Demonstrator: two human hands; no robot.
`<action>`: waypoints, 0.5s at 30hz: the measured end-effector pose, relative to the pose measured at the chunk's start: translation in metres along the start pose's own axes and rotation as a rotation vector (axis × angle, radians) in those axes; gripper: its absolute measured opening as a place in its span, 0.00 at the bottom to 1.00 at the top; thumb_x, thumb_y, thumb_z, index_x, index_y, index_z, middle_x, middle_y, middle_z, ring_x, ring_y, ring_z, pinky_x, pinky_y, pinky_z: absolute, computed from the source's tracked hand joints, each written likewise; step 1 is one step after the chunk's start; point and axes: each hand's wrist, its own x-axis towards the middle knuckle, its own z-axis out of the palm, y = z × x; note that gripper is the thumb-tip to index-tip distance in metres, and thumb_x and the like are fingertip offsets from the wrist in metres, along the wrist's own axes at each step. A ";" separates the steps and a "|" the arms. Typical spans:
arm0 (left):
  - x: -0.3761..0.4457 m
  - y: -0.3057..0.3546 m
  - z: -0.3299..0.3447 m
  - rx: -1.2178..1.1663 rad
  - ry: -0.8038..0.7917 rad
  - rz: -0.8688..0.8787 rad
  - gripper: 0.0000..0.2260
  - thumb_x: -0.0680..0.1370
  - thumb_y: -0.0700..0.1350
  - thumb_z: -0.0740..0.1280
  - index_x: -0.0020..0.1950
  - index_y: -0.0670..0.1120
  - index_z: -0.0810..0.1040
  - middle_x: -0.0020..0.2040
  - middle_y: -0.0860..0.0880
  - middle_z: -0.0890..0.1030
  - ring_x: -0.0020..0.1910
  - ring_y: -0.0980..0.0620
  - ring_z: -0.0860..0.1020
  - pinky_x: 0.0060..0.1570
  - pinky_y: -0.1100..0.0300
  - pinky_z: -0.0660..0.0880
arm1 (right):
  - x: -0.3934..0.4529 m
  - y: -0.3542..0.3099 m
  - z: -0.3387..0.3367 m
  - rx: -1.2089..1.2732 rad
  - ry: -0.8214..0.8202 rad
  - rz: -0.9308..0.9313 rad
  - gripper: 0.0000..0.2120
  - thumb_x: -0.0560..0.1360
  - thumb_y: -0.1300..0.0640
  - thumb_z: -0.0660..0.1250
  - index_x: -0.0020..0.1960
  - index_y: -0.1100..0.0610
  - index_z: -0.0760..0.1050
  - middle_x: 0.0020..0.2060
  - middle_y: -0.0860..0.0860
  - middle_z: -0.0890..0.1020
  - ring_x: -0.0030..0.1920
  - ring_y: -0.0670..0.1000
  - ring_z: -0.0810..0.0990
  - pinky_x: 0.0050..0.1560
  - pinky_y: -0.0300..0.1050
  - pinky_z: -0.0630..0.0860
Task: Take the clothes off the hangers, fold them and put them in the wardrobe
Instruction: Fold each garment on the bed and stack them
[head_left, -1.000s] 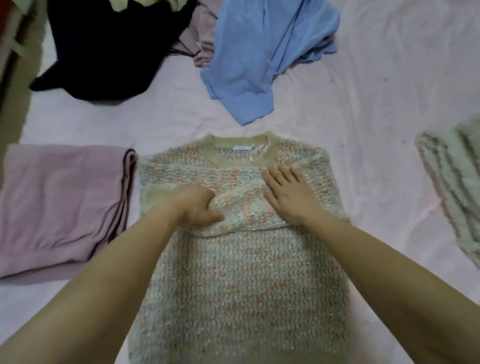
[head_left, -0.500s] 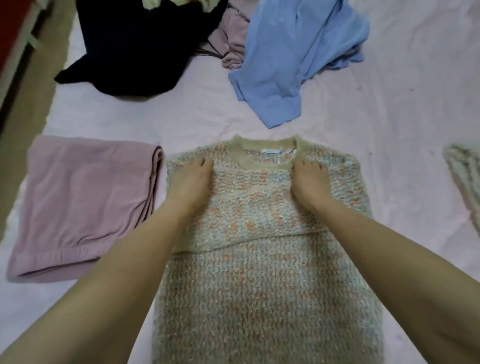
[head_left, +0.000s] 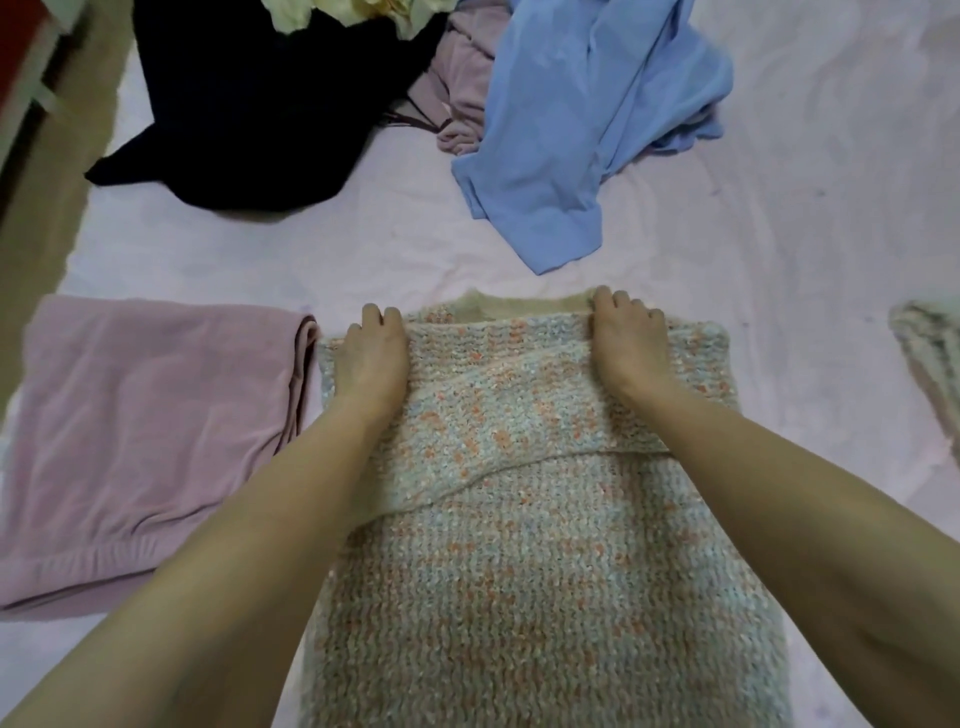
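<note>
I have the knitted sweater (head_left: 524, 561) laid flat in front of me on the pale pink bedsheet (head_left: 779, 249), its long axis running straight away from me, collar at the far end. My left hand (head_left: 375, 353) grips the far left shoulder edge with curled fingers, and my right hand (head_left: 626, 338) grips the far right one beside the collar; both are equally close to it. The hem lies toward my body, so I judge the next fold comes back toward me. A folded mauve garment (head_left: 145, 431) sits just left; a blue shirt (head_left: 582, 135) and a dark garment (head_left: 260, 104) lie loose beyond.
</note>
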 end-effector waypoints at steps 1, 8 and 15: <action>0.000 -0.001 0.004 -0.001 -0.009 0.042 0.09 0.81 0.39 0.58 0.60 0.38 0.69 0.57 0.38 0.70 0.50 0.38 0.72 0.38 0.49 0.65 | -0.003 0.002 0.004 -0.004 -0.070 0.029 0.19 0.75 0.68 0.55 0.66 0.63 0.66 0.57 0.61 0.75 0.57 0.62 0.73 0.54 0.55 0.67; -0.045 0.016 0.011 -0.101 0.044 0.180 0.17 0.82 0.57 0.52 0.57 0.45 0.70 0.53 0.46 0.74 0.48 0.48 0.72 0.48 0.52 0.72 | -0.039 0.016 0.011 0.113 0.072 -0.036 0.14 0.79 0.60 0.57 0.63 0.63 0.69 0.59 0.60 0.74 0.61 0.60 0.72 0.68 0.58 0.62; -0.080 -0.005 0.000 -0.136 -0.173 0.166 0.18 0.82 0.61 0.49 0.45 0.48 0.64 0.34 0.51 0.72 0.31 0.51 0.69 0.31 0.54 0.63 | -0.114 0.026 0.003 -0.082 -0.011 -0.354 0.18 0.74 0.52 0.61 0.61 0.58 0.69 0.61 0.58 0.72 0.62 0.59 0.70 0.65 0.56 0.62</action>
